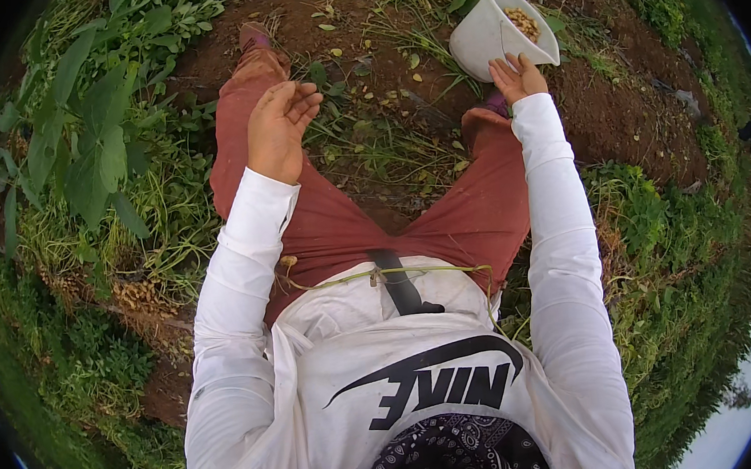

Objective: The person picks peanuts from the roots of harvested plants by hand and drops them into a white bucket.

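My left hand (283,132) hovers over my left thigh, fingers loosely curled, with nothing visible in it. At the lower rim of a white plastic bucket (476,41), my right hand (518,79) is held palm up with its fingers apart. Whether it touches the rim I cannot tell. The bucket tilts to the right and has peanuts in their shells (522,24) inside. Across my lap lies a thin green plant stem (339,279) with a peanut pod (289,261) near its left end.
Pulled peanut plants (139,208) are heaped on my left, with a cluster of pods (144,296) showing. Broad green leaves (88,132) rise above them. Brown soil (613,113) with scattered grass lies right of the bucket. Green plants (641,211) grow farther right.
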Demonstrator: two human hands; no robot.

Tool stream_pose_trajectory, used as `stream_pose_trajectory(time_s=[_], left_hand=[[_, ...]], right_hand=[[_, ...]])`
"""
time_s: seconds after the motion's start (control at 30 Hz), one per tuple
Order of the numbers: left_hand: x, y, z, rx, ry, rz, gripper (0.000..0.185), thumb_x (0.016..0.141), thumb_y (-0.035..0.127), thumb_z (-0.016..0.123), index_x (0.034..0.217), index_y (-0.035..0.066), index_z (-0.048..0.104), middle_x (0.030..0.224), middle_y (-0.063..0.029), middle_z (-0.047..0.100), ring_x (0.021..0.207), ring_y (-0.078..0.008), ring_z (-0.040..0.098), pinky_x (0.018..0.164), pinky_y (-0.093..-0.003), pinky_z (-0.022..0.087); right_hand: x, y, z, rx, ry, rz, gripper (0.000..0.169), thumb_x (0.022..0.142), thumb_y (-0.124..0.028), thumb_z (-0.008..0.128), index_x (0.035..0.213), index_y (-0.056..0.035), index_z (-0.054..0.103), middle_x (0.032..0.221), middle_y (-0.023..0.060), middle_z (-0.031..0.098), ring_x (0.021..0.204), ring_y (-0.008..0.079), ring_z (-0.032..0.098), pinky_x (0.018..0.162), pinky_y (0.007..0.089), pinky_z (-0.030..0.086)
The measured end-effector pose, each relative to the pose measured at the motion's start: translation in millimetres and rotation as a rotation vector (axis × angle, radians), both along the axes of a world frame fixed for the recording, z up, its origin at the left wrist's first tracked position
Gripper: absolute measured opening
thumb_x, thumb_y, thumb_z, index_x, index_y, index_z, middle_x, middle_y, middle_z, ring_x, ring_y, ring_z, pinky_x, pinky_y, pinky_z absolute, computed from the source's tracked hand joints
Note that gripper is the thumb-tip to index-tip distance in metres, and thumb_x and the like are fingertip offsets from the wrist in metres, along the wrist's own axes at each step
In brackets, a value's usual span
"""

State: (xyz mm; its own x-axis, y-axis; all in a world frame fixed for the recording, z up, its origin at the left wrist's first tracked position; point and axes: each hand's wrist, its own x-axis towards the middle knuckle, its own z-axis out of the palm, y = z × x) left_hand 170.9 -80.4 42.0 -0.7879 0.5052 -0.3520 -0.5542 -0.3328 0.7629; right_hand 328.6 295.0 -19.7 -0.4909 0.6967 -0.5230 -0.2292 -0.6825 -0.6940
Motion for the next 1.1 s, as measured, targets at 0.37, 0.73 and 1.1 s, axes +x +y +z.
stream_pose_trajectory(time_s=[0.37,0.73,1.1], left_hand=[[-69.7,-153.0,-60.6,-0.455,0.044,0.436,0.025,0.095,0.027,0.057,0.099,0.004,0.067,0.104,-0.0075,0.066,0.089,-0.0165,0.06,0.082,-0.0311,0.044],[-72.5,-327.7,-193.0,-1.817,0.58,0.809,0.041,0.082,0.023,0.066,0.113,0.001,0.052,0.12,-0.0178,0.049,0.113,-0.0358,0.047,0.092,-0.0449,0.04],[-123.4,-499.9,-219.9,-0.104,-0.377,1.475,0.018,0.096,0.017,0.054,0.104,0.001,0.053,0.075,-0.0133,0.06,0.06,-0.0255,0.054,0.056,-0.0408,0.045]], right_hand=[[14.3,-157.1,-130.8,-0.296,-0.239,0.373,0.034,0.095,-0.019,0.054,0.124,-0.0009,0.054,0.116,0.0113,0.06,0.103,0.0223,0.058,0.093,0.0355,0.049],[31.0,-195.0,-171.7,-0.105,-0.626,0.706,0.055,0.092,-0.034,0.052,0.139,-0.0063,0.043,0.143,0.0136,0.044,0.13,0.0269,0.043,0.107,0.0385,0.033],[12.1,-215.3,-176.1,-0.033,-0.589,0.873,0.051,0.094,-0.032,0.051,0.137,-0.0043,0.044,0.129,0.0151,0.055,0.112,0.0274,0.056,0.094,0.0388,0.044]])
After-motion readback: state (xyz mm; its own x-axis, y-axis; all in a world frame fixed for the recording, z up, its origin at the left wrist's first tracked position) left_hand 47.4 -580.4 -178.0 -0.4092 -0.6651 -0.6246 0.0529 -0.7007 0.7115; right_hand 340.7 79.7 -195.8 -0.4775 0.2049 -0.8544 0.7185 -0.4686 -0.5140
